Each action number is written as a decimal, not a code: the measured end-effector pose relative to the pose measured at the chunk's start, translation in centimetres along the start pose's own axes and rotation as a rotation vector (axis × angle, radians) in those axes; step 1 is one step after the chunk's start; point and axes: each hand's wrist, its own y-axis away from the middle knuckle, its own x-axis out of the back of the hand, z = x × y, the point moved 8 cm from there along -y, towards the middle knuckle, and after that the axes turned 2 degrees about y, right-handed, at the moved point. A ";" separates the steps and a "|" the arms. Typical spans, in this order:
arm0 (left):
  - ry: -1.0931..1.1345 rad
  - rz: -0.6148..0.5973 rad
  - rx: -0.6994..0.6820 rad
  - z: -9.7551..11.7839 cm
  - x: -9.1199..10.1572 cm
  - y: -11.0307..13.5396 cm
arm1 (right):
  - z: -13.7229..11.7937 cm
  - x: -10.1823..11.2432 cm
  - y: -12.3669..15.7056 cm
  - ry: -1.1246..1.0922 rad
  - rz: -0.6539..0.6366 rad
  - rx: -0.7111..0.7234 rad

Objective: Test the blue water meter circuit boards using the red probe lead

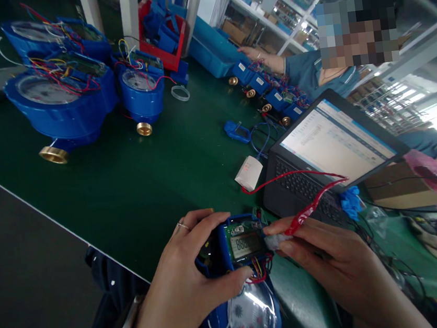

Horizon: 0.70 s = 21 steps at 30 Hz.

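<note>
Thumb and fingers of my left hand [186, 278] are wrapped round the display housing of a blue water meter [255, 312]. Its small LCD screen [245, 244] shows a row of eights, partly in glare. Below the screen, several thin coloured wires [259, 271] come out beside my thumb, above the clear round dial. My right hand [327, 251] pinches a grey plug-like connector [277, 241] on a red cable [306, 209], against the housing's right side. Whether it is plugged in cannot be made out. The cable loops toward a small white box [248, 173].
An open laptop [303, 186] stands to the right. Several more wired blue water meters [61, 103] sit at the back left, near a red bin [165, 38]. Across the green table [157, 176], a co-worker's hand [259, 56] reaches over a row of meters beside a blue tray [208, 44].
</note>
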 end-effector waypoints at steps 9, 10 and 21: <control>-0.014 0.014 -0.015 0.1 0.0 0.1 | 0.0 0.1 -0.2 0.028 0.001 -0.014; -0.012 0.015 -0.016 0.1 0.0 0.2 | 0.0 0.1 -0.1 0.024 0.005 -0.012; -0.013 0.015 -0.024 0.3 0.1 0.1 | -0.4 0.1 -0.2 0.003 0.027 0.012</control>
